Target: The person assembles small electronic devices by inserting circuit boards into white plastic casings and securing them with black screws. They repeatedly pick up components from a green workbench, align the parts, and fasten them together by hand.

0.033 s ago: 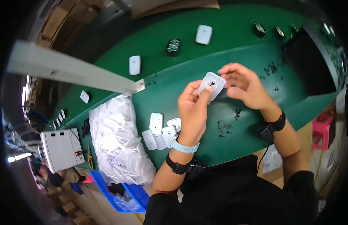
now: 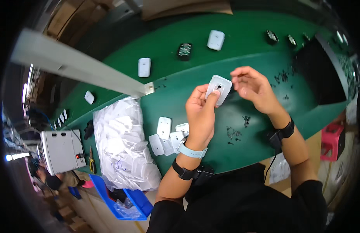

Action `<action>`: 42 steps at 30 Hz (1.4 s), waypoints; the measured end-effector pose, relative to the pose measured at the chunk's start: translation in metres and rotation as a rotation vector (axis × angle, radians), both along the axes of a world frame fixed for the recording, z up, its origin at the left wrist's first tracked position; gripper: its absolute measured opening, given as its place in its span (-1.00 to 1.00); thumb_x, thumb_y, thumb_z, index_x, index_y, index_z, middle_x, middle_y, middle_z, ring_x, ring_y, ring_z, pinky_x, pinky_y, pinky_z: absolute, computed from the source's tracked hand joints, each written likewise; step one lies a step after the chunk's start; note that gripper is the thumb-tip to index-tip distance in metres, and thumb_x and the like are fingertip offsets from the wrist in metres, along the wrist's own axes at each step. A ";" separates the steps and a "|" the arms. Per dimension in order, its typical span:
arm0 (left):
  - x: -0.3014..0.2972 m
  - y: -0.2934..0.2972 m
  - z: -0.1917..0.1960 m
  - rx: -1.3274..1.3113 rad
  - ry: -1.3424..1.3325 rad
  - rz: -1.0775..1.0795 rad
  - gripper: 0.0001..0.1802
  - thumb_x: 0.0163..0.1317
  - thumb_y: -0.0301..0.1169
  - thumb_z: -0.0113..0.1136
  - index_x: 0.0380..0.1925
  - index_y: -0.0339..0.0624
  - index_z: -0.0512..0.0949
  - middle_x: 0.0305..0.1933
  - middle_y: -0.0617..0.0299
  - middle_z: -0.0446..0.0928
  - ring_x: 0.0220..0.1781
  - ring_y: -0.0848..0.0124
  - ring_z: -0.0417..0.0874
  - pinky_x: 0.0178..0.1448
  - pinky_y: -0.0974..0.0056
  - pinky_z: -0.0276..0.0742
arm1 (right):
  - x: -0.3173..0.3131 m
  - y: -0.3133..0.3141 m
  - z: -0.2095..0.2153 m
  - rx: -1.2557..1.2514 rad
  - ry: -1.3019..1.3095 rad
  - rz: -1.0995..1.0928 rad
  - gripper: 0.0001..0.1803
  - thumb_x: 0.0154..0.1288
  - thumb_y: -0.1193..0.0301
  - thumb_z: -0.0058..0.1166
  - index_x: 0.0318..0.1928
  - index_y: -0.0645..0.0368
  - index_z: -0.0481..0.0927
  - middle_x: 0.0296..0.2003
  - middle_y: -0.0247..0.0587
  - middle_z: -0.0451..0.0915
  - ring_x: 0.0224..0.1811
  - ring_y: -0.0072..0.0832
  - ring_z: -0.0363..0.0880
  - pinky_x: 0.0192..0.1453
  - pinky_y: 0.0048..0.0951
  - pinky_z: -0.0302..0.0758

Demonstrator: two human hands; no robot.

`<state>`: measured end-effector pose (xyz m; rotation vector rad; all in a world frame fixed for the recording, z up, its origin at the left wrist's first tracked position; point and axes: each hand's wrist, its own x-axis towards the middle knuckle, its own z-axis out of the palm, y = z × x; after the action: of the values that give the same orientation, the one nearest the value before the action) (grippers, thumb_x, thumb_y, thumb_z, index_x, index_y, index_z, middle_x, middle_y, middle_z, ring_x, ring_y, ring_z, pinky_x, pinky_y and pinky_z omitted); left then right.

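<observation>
Held up over the green table (image 2: pixel 242 155) between both hands: a small white plastic cover (image 2: pixel 219 89), rounded at the corners, with a dark hole near its middle. Gripped by the left hand (image 2: pixel 201 112) from below, thumb pressed on its face beside the hole and fingers curled shut behind its lower edge. Met at its upper right corner by the right hand (image 2: pixel 253 88), fingertips pinched together just touching that corner; whether anything small sat between those fingertips could not be told. Tilted a little, its top leaning to the right, well above the tabletop. Below the left wrist, flat on the table, a cluster of similar white covers (image 2: pixel 167 136), some overlapping. To their left, a clear bag (image 2: pixel 123 147) stuffed with more white parts, its lower end resting over a blue bin (image 2: pixel 127 204) at the table edge. Scattered near the right forearm, small dark screws (image 2: pixel 234 134). Farther up the table, spaced apart, single white covers (image 2: pixel 144 67) and a dark part (image 2: pixel 184 51). At far left, a grey box-shaped machine (image 2: pixel 61 150). Across the upper left, a pale slanting beam (image 2: pixel 79 66).
</observation>
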<state>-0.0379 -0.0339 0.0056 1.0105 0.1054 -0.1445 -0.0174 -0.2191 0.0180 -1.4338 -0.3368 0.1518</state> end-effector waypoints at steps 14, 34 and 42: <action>0.025 0.029 -0.009 -0.147 -0.220 0.429 -0.86 0.45 -0.51 -0.01 -0.04 -0.26 0.34 -0.15 -0.01 0.61 -0.31 0.38 0.58 -0.19 0.26 0.55 | 0.163 0.097 -0.005 -1.367 -0.833 0.157 -0.32 0.02 0.70 0.20 0.22 -0.01 0.58 0.28 -0.27 0.53 0.45 -0.09 0.30 0.45 -0.04 0.22; 0.014 0.015 -0.005 -0.410 0.004 -0.241 -0.45 0.62 -0.08 -0.34 0.34 -0.27 0.30 0.16 -0.08 0.54 0.00 0.23 0.59 0.14 0.14 0.50 | 0.007 -0.006 0.009 0.653 0.367 0.165 -0.26 0.56 -0.02 -0.25 0.56 0.12 0.07 0.09 0.00 0.49 0.07 -0.25 0.50 0.07 -0.22 0.50; 0.012 0.009 0.006 -0.328 0.029 -0.240 -0.45 0.62 -0.19 -0.26 0.45 -0.29 0.16 0.30 -0.11 0.45 0.30 0.07 0.53 0.52 -0.03 0.32 | 0.003 -0.011 0.014 0.514 0.324 -0.013 -0.55 0.54 0.45 -0.04 0.37 0.21 0.33 0.10 -0.17 0.49 0.09 -0.39 0.57 0.20 -0.22 0.64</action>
<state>-0.0263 -0.0249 0.0118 0.6912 -0.0144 -0.3827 -0.0147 -0.2299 0.0318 -0.8842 -0.0875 0.2624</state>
